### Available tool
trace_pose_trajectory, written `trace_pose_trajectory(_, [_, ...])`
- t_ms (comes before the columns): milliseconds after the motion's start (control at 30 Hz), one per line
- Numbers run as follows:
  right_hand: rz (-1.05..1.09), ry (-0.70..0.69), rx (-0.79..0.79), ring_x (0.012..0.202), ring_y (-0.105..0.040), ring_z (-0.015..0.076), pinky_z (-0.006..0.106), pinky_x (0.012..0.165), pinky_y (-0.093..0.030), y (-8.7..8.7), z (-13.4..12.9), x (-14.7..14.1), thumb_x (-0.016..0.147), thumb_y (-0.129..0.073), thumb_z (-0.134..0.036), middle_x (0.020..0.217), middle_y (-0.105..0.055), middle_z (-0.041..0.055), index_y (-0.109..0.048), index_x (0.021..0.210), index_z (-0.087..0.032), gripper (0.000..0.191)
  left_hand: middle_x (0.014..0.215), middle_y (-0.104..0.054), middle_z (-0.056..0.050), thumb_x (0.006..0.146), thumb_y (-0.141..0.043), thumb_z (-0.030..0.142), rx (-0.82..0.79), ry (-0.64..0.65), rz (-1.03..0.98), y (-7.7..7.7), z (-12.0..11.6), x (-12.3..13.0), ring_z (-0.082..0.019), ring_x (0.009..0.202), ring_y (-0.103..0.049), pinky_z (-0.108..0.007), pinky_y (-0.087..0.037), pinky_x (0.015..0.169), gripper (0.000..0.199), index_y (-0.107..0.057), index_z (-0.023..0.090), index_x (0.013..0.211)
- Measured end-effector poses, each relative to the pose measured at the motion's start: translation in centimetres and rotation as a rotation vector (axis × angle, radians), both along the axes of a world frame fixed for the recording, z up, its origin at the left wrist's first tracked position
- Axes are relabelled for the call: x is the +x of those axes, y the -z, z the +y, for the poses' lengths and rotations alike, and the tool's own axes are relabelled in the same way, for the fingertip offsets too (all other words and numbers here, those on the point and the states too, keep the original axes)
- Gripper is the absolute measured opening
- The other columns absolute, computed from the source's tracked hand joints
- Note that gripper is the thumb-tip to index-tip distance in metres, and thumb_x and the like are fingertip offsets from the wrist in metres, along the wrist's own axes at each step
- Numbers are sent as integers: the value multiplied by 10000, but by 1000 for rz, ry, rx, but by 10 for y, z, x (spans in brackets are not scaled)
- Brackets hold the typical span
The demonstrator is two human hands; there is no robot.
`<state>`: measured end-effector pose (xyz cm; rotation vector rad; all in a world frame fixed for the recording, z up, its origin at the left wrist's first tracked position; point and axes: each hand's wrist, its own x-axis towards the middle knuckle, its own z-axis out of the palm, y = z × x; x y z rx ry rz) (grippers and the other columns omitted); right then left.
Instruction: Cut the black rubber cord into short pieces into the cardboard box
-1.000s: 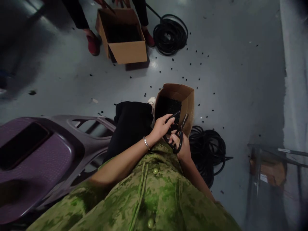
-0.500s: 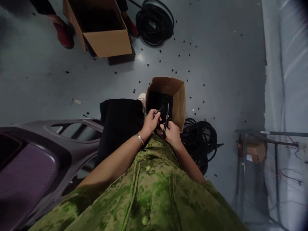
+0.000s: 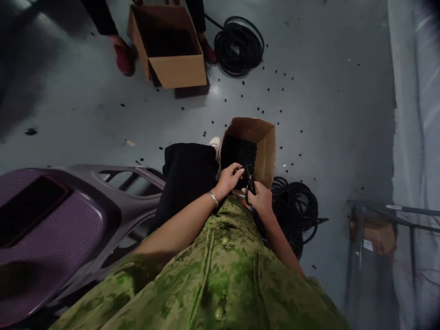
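My right hand (image 3: 261,200) is closed around the black handles of a pair of scissors (image 3: 250,185), whose blades point away from me over a cardboard box. Beside it, my left hand (image 3: 229,178) pinches a thin length of black tube (image 3: 244,167) near the blades. Against the dark contents, I cannot tell whether the blades touch the tube. Below both hands, the open cardboard box (image 3: 266,153) holds a heap of small black pieces (image 3: 246,150).
Coiled black tubing (image 3: 299,201) lies right of the box, and another coil (image 3: 239,46) farther ahead. A larger cardboard box (image 3: 182,71) stands between a person's feet in red shoes (image 3: 124,59). A purple-grey plastic chair (image 3: 79,206) with a phone (image 3: 32,208) is at left. Small black bits dot the floor.
The scissors' blades and my left fingertips have come closer together. My view has turned a little left, so the surroundings sit farther right and lower.
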<state>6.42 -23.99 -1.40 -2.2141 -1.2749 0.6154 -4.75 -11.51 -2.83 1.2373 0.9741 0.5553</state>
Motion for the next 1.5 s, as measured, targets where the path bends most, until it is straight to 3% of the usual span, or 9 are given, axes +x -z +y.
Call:
trace_pose_trajectory(267, [-391,-101,-85,806,-623,217,276,679,-413,2,-12,17,848,-666,-396,908,-696,88,-701,1000,-165,279,601,-571,35,846,-578,221,19,24,67,15,3,3,-118,594,-537,-227,-405,605,85,-630,181,791])
trace_pose_trajectory(433, [-542,-110,-75,823,-624,230,288,691,-401,-3,-19,25,855,-672,-381,975,-702,114,-684,1089,-144,333,599,-581,32,852,-586,249,38,27,107,12,5,0,-126,605,-549,-234,-402,611,99,-612,183,781])
trace_pose_trajectory(600, [-682,-113,-77,761,-623,219,286,645,-362,-13,-26,36,880,-648,-356,903,-710,109,-699,1035,-139,271,595,-587,35,856,-583,262,34,30,154,7,5,0,-128,598,-549,-236,-400,605,98,-603,191,791])
trace_pose_trajectory(833, [-717,-169,-16,692,-625,195,283,625,-355,-29,-31,46,906,-619,-378,846,-724,88,-706,1009,-146,269,601,-580,41,852,-586,281,14,45,150,8,4,0,-121,599,-540,-229,-404,613,121,-586,195,768])
trace_pose_trajectory(1000, [-730,-93,18,761,-650,221,283,644,-385,-40,-29,47,883,-626,-417,847,-717,96,-696,1003,-137,313,622,-594,35,845,-583,252,40,52,164,9,5,-2,-126,616,-548,-237,-406,624,106,-590,193,758])
trace_pose_trajectory(1133, [-778,-43,-51,762,-646,230,287,633,-374,-48,-28,50,875,-628,-432,885,-722,114,-691,1029,-124,350,630,-597,33,836,-592,230,88,62,179,9,6,-2,-131,638,-549,-243,-413,649,114,-584,195,728])
trace_pose_trajectory(1333, [-806,-179,-180,691,-615,206,281,598,-317,-65,-33,67,894,-612,-408,841,-719,101,-695,963,-151,279,619,-592,36,836,-588,237,111,80,221,8,7,-1,-132,633,-551,-244,-422,660,124,-565,204,719])
trace_pose_trajectory(1500, [-819,-186,-93,694,-610,204,280,615,-344,-75,-38,82,901,-587,-397,833,-714,100,-685,937,-155,264,618,-588,36,844,-575,241,89,66,202,7,6,-1,-130,637,-560,-236,-413,643,126,-553,207,724])
